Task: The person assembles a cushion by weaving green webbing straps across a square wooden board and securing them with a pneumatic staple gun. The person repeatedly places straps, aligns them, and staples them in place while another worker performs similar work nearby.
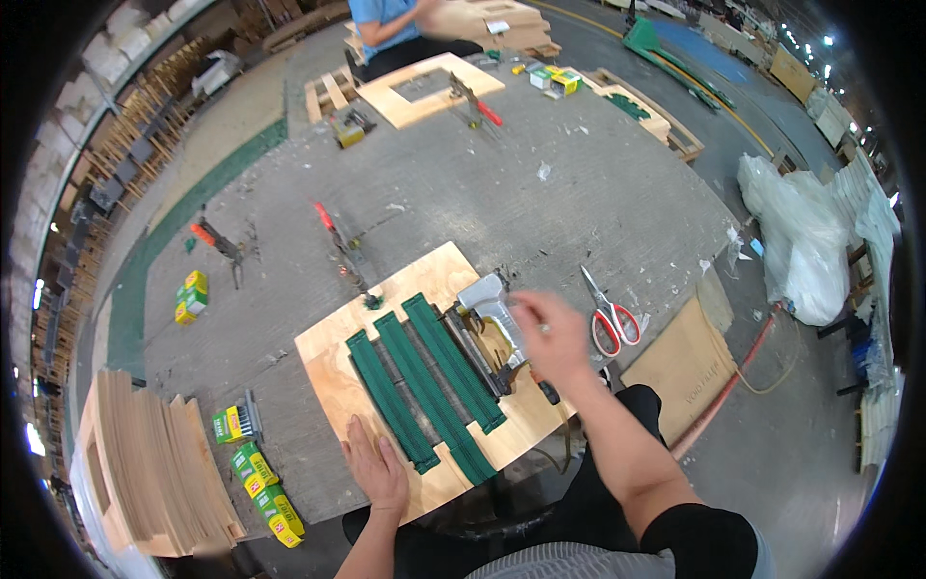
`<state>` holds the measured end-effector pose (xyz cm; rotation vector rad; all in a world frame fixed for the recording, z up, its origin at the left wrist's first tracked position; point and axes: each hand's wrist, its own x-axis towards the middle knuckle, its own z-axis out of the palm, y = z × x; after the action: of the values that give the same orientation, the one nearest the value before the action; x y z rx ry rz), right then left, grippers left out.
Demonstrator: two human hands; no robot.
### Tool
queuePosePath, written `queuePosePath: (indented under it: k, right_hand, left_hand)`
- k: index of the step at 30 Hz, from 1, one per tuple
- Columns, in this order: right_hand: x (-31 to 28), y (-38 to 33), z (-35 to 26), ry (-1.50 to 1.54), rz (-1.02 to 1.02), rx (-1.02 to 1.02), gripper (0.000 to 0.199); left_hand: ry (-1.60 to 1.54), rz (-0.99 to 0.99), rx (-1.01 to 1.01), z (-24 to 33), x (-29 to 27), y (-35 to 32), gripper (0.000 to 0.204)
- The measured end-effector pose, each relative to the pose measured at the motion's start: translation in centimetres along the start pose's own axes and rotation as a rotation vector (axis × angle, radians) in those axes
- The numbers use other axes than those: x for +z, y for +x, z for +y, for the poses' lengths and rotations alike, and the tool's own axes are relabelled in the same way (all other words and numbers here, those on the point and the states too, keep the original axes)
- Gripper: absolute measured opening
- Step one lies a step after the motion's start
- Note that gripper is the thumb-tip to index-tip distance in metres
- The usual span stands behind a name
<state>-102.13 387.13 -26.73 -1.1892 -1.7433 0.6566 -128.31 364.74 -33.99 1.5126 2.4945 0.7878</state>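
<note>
A plywood panel [328, 345] lies tilted on the table in front of me. Three green webbing straps [436, 400] run side by side across it, with grey showing in the gaps between them. My left hand [377, 470] rests flat on the panel's near left part, fingers spread, beside the leftmost strap. On the panel's right side lies a silver and black staple gun [494, 323]. Just right of its handle is my right hand [554, 338], smeared by motion; its finger position is unclear. Scissors [608, 314] with red and white handles lie to its right.
Stacked wooden pieces [159, 463] stand at the left beside green and yellow boxes [265, 492]. Red-handled clamp-like tools [333, 232] lie beyond the panel. Across the table, a person in blue [381, 19] sits near another wooden frame [395, 104]. Cardboard [680, 357] and plastic wrap [801, 236] are at right.
</note>
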Motion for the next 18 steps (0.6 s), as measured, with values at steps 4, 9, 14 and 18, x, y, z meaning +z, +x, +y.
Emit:
queuePosePath:
  k: [4,9,14,18]
  right_hand:
    - [-1.4,-3.0,1.7,-0.140,-0.136,0.247,0.032]
    - [0.5,-4.5,2.7,-0.234,-0.233,0.251,0.042]
    - [-0.9,-4.5,3.2,-0.250,-0.182,0.172,0.039]
    - [-6.6,-3.8,7.6,-0.473,-0.005,0.184,0.039]
  left_hand:
    - [-0.376,0.224,-0.098,-0.7,-0.2,-1.8,0.057]
    - [-0.865,0.272,-0.223,2.2,0.5,-8.6,0.048]
    - [-1.121,-0.153,-0.412,4.1,-1.1,-18.4,0.031]
    - [-1.066,-0.495,-0.648,3.8,0.0,-19.4,0.045]
